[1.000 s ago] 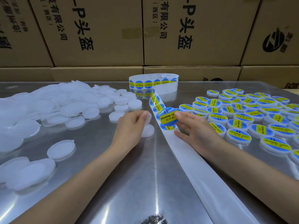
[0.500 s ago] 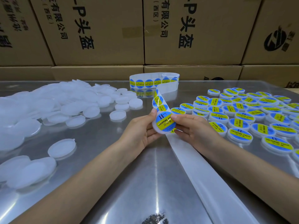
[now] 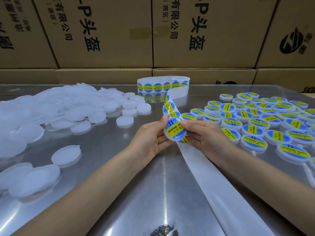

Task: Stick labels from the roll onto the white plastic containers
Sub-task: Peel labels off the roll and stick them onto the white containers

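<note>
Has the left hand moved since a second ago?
Yes. The left hand has lifted off the steel table and shifted right, toward the right hand, now gripping the labelled container.

Glossy metal table (image 3: 105, 167), matt cardboard boxes (image 3: 119, 31), seemingly frosted plastic containers (image 3: 124, 120).

A single head-worn wide-angle view looks forward and down from above the near edge of the reflective metal bench (image 3: 102, 193). It sits close over both forearms, which enter from the bottom corners and meet near frame centre. It faces a wall of stacked cardboard boxes (image 3: 109, 31) at the bench's far edge, where straight lines bow outward.
</note>
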Available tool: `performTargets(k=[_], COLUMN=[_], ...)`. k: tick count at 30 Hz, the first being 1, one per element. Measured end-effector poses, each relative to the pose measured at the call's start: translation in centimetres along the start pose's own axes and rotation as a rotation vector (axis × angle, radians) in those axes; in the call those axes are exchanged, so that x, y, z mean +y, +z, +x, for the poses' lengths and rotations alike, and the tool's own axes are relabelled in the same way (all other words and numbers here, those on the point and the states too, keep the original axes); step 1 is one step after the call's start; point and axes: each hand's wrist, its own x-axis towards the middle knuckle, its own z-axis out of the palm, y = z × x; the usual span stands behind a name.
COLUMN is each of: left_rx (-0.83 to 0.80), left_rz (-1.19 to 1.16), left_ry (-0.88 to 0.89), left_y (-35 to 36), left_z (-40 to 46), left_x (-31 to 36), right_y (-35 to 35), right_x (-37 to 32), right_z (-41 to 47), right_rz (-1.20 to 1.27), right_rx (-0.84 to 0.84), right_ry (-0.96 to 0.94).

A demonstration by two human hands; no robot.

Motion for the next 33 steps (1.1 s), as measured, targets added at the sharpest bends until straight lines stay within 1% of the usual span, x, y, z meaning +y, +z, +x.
performTargets(k=[10,14,17,20,22,24,27,30,33], left_rx=[-0.024,-0.088,-0.105,-0.083,-0.078,-0.076,-0.066,-0.071,-0.074], left_rz=[-0.024,0.018,0.034,0.011,0.007,0.014,0.032,0.05,0.074], left_ry=[-0.016,0.032,0.051,0.043,0.043,0.046,0.053,0.058,0.07], left_y=[0.1,0.1,0.0,0.0,0.0,0.0,-0.1,-0.2,-0.2], left_z=[-0.1,-0.3,-0.3,-0.4,-0.4,-0.4,-0.4,-0.4,-0.4], left_x=[0.0,-0.2,-0.5,-0.6,-0.7,-0.7,-0.9,-0.9,-0.9], right_y=[0.3,0.5,0.8,1.3,1.4,1.4,1.4,1.3,0.8], right_x=[0.2,0.5,0.9,1.2,1.4,1.6,1.9,2.0,1.5], right_z=[-0.1,-0.3,-0.4,-0.7,-0.8,-0.8,-0.9,-0.9,-0.6], right_rz=[0.017,-0.011,-0.093,-0.2,-0.304,-0.437,-0.544,-0.543,-0.525], right_rx=[0.027,0.06,0.145,0.201,0.215,0.241,0.225,0.229,0.244], right_ry=[-0.057,-0.111,-0.212,-0.37,-0.459,-0.499,-0.494,-0.495,-0.421])
